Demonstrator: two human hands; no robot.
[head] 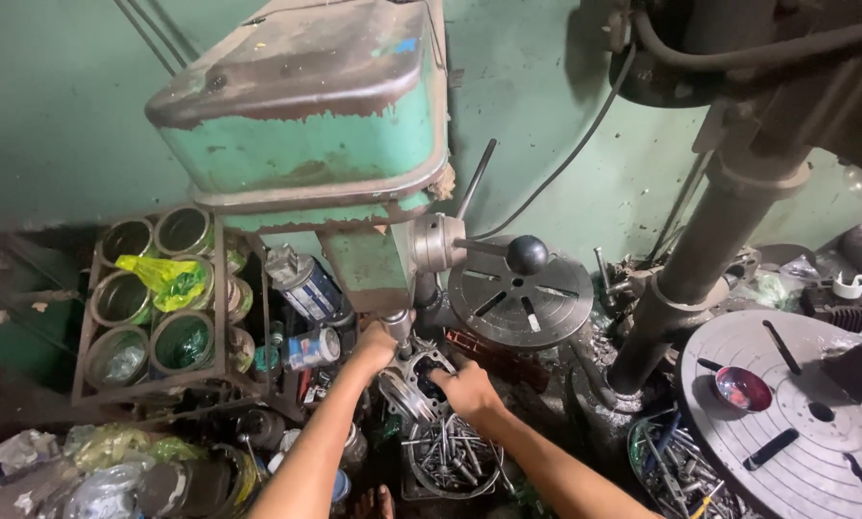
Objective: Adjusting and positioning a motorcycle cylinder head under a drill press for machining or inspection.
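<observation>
A worn green drill press [306, 106] stands in front of me, its chuck [399, 327] pointing down. Under the chuck sits a round finned metal part [413, 384]. My left hand [373, 348] is at the chuck's left side, fingers closed against it and the part's upper edge. My right hand [466, 389] grips the right rim of the finned part. Beneath the part a round tin [450, 459] holds several drill bits and metal rods. The feed lever with its black ball knob [527, 254] sticks out to the right.
A rack of open green tins [152, 298] stands at the left, cans beside it. A round slotted table [522, 298] sits behind the knob. At the right are a second machine's column [700, 259], its slotted round table [796, 413] and a small red bowl [743, 387].
</observation>
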